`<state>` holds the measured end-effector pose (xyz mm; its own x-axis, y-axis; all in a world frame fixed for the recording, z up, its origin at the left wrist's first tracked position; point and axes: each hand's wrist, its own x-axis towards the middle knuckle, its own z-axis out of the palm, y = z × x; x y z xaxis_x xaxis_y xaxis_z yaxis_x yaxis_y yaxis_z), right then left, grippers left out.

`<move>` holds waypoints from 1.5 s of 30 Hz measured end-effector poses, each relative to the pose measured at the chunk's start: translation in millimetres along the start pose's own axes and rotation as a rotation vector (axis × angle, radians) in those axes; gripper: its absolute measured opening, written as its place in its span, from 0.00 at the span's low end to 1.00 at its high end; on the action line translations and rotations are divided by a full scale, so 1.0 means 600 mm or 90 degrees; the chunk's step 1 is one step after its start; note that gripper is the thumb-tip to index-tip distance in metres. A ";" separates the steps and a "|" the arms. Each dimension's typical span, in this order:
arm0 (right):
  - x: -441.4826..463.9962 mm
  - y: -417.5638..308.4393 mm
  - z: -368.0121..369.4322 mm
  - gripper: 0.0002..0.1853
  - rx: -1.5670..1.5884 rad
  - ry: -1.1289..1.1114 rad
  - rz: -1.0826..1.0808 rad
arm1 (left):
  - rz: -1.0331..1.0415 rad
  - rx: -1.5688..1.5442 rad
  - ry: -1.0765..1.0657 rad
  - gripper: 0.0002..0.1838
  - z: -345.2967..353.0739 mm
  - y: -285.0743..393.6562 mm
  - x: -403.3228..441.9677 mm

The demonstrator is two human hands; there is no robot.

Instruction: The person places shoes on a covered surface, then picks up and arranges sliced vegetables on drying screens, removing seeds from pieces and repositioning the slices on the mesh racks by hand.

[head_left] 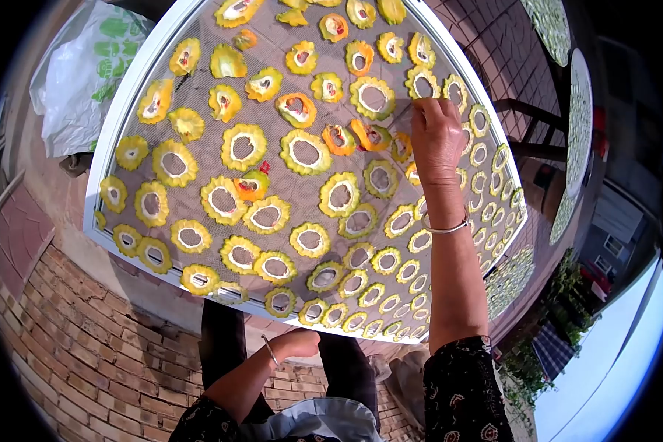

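Ring-shaped slices of bitter melon (306, 152), yellow-green with scalloped edges, lie spread over a mesh screen (206, 158) in a white frame. Some, such as an orange slice (296, 109), are riper and hold red seed bits. Over the right part of the screen, my right hand (438, 136) points its fingers down, pinched together, right beside a yellow ring slice (422, 82). Whatever lies between those fingertips is hidden. Below the screen's near edge, my left hand (296, 344) is curled into a fist in front of my legs; its inside cannot be seen.
A white plastic bag with green print (88, 81) sits beyond the screen's left edge. More round trays (578, 125) of green slices stand at the right, near a dark metal bar (538, 151). Brick paving (88, 353) lies below.
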<state>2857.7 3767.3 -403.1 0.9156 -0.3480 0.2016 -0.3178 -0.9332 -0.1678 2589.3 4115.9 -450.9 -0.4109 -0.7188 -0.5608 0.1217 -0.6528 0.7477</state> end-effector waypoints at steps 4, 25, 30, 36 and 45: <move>-0.011 0.002 -0.002 0.05 0.129 -0.020 0.057 | 0.004 0.010 -0.004 0.14 -0.001 0.000 0.002; -0.043 0.071 -0.029 0.10 0.165 -0.092 0.279 | -0.048 0.017 -0.058 0.16 -0.012 0.018 0.002; -0.046 0.094 -0.043 0.08 0.285 -0.134 0.346 | -0.060 0.034 -0.100 0.16 -0.026 0.032 -0.001; -0.053 0.070 -0.063 0.03 0.210 0.102 0.201 | -0.090 0.027 -0.088 0.16 -0.027 0.040 -0.004; -0.107 0.035 -0.027 0.06 0.238 -0.041 0.210 | -0.046 0.059 -0.028 0.12 -0.003 0.011 0.004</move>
<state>2788.5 3768.5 -404.0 0.7985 -0.6016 0.0226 -0.4931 -0.6750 -0.5488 2590.7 4109.4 -448.1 -0.4547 -0.6580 -0.6002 0.0066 -0.6764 0.7365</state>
